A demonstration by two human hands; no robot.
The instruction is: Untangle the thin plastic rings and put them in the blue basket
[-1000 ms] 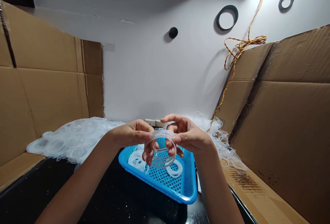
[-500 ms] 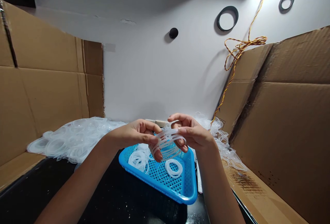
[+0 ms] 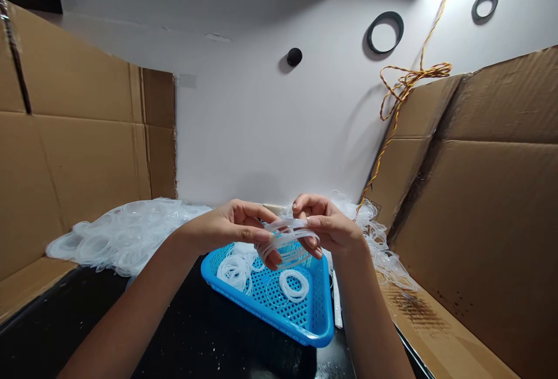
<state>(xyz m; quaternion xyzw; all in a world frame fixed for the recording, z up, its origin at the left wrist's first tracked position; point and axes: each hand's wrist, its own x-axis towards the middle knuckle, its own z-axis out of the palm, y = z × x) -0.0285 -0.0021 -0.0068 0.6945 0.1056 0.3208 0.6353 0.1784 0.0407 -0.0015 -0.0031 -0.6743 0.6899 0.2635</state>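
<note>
Several thin, translucent white rings (image 3: 291, 246) are held together as a loose bundle between my two hands. My left hand (image 3: 244, 228) pinches the bundle's left side between thumb and fingers. On the right side, my right hand (image 3: 325, 225) grips the rings with its thumb on top and fingers curled beneath. Below them stands a blue perforated plastic basket (image 3: 265, 313). Inside it lie a heap of similar rings (image 3: 235, 270) at the left and a small coil of rings (image 3: 293, 285) at the right. My hands partly hide the basket's far side.
A large pile of translucent rings (image 3: 131, 231) lies at the left, with more loose rings (image 3: 390, 260) at the right. Cardboard walls (image 3: 78, 158) (image 3: 492, 210) stand on both sides. A twisted yellow cord (image 3: 387, 140) hangs at the right. The table (image 3: 183, 332) is black and glossy.
Both hands have shifted slightly to the right with the ring bundle between them. The basket and its contents look unchanged.
</note>
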